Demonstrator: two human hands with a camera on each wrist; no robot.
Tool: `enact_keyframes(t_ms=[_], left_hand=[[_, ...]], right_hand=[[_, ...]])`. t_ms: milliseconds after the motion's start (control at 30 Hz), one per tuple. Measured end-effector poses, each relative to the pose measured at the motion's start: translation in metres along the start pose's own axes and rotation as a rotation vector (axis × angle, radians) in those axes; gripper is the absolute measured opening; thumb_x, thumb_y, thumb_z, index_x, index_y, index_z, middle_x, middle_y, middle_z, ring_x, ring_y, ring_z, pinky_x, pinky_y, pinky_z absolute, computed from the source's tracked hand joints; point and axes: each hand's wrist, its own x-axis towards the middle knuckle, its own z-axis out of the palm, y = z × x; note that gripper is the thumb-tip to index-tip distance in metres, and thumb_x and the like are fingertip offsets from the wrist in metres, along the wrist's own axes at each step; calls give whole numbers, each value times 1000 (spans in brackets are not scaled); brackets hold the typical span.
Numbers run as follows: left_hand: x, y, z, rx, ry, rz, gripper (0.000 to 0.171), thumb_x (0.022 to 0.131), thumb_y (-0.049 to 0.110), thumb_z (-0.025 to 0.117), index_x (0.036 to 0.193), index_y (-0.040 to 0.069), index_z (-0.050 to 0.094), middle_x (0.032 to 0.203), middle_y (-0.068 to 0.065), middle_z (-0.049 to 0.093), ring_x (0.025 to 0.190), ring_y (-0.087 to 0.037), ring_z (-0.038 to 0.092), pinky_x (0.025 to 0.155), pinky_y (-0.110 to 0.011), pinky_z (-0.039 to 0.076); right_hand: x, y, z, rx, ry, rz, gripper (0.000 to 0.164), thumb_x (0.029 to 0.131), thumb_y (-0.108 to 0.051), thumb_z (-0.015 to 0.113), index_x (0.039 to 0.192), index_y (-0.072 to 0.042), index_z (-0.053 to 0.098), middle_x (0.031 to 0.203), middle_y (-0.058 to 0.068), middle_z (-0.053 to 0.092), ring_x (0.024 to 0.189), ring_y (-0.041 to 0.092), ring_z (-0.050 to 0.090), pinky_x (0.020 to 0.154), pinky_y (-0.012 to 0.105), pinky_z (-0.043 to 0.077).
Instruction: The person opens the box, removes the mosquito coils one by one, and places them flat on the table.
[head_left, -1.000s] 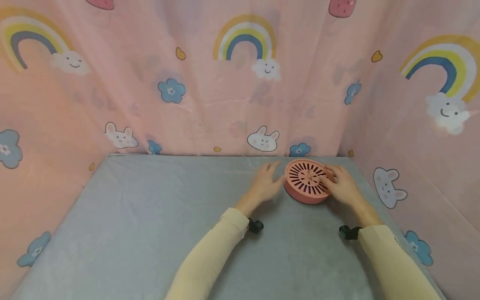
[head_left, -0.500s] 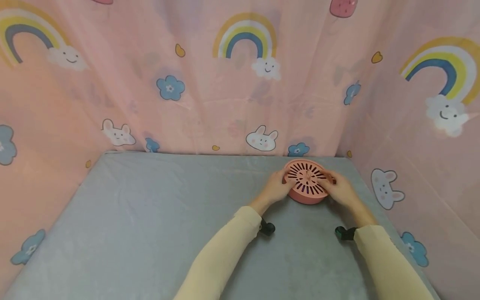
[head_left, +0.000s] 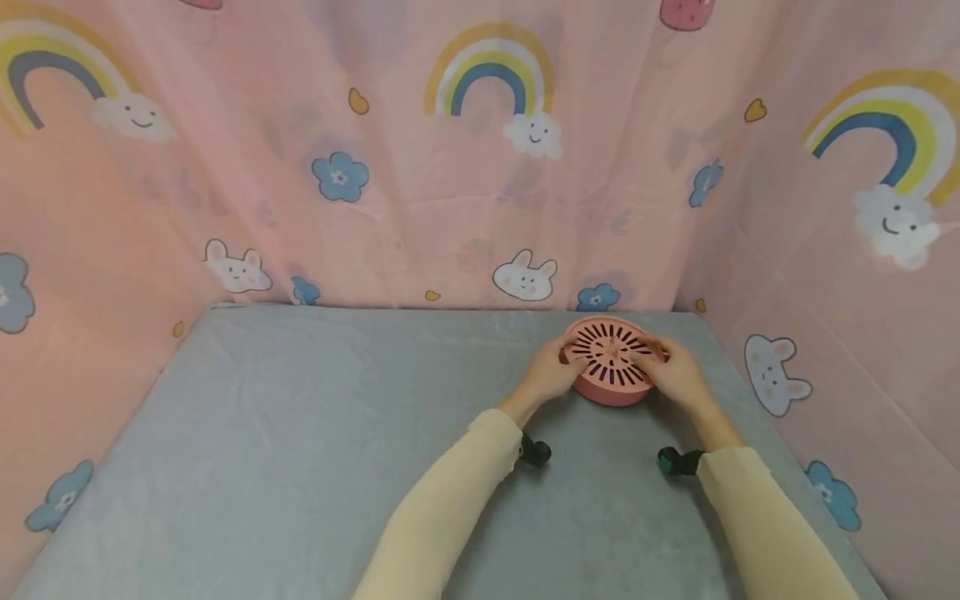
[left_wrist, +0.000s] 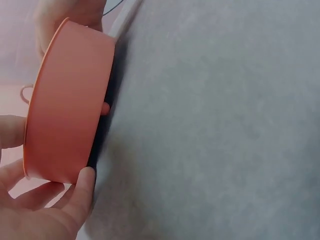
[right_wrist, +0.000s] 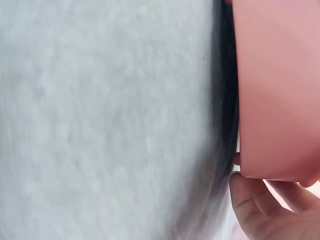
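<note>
A round pink mosquito coil holder with a slotted lid is at the far right of the table, between both hands. My left hand grips its left side, thumb on the lid's rim and fingers around the wall. On the opposite side my right hand holds it the same way, thumb over the lid. The left wrist view shows the holder's smooth side wall, a small loop on the lid and a stubby foot underneath. Right-hand fingertips reach the bottom edge in the right wrist view. Whether the feet touch the cloth I cannot tell.
A grey cloth covers the table. Behind it and along both sides hangs a pink curtain printed with rainbows and rabbits. The holder sits close to the back edge. A black wrist camera is strapped below each hand.
My left hand has moved right, from beside the holder to gripping it. The right hand stays on its side, and the holder has shifted very slightly left.
</note>
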Motion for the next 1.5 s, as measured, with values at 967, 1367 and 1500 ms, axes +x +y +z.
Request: enact_keyframes(t_ms=[967, 1367, 1500], left_hand=[[-17, -12, -90, -93, -10, -53, 50, 101, 17, 61, 150, 16, 52, 155, -10, 45, 129, -26, 50, 105, -43, 46], [-28, -25, -134, -154, 4, -71, 52, 99, 11, 63, 149, 15, 51, 152, -13, 45, 113, -25, 60, 88, -36, 56], [-36, -30, -148, -154, 18, -88, 53, 98, 11, 63, 150, 15, 51, 152, -13, 45, 113, -26, 60, 91, -41, 56]], right_hand=[[1, -61, 43, 90, 3, -49, 59, 100, -36, 63, 149, -5, 50, 155, 23, 41, 141, 42, 38, 112, 60, 36], [1, -97, 67, 135, -6, -105, 55, 99, -31, 66, 145, -6, 53, 150, 22, 47, 134, 40, 47, 107, 56, 44], [0, -106, 79, 144, -28, -124, 54, 99, -31, 65, 145, -6, 54, 150, 20, 48, 134, 40, 47, 108, 57, 43]])
